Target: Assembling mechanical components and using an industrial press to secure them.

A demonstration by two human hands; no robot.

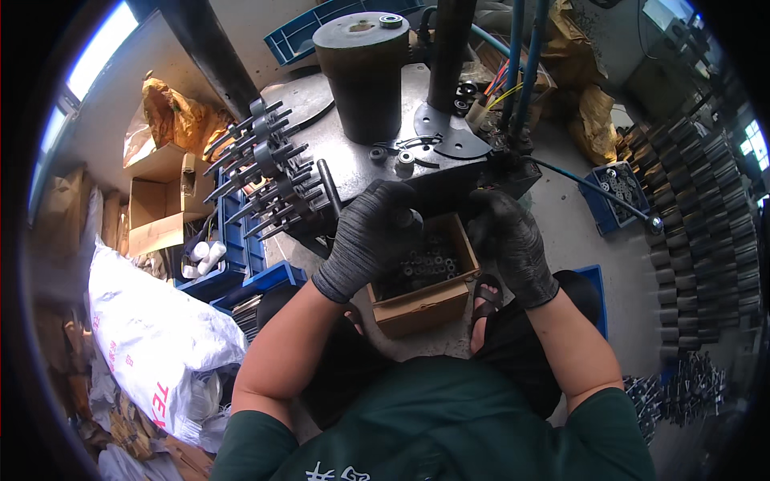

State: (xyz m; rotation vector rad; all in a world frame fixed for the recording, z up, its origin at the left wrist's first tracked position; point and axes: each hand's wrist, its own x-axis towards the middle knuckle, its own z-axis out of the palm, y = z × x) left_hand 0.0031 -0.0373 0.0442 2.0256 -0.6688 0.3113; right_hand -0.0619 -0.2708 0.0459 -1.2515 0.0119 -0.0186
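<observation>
Both my hands wear dark grey knitted gloves and hover over an open cardboard box [421, 313] between my feet. Inside it lie several small metal rings [433, 263]. My left hand [369, 240] is closed around a dark round metal part [412, 220], which shows only partly at the fingers. On the box's other side, my right hand [517, 248] has its fingers curled inward; anything in them is hidden in shadow. Just beyond the hands is a metal machine table [361, 164] with a few small ring-shaped parts [405, 163] near its front edge.
A thick metal cylinder [361, 88] stands on the table, a bearing [391, 22] on top. Left of it, a rack of rods [269, 164] juts out. A blue bin [613, 196] of metal parts sits right, near stacked cylinders [694, 216]. A white sack [152, 329] lies left.
</observation>
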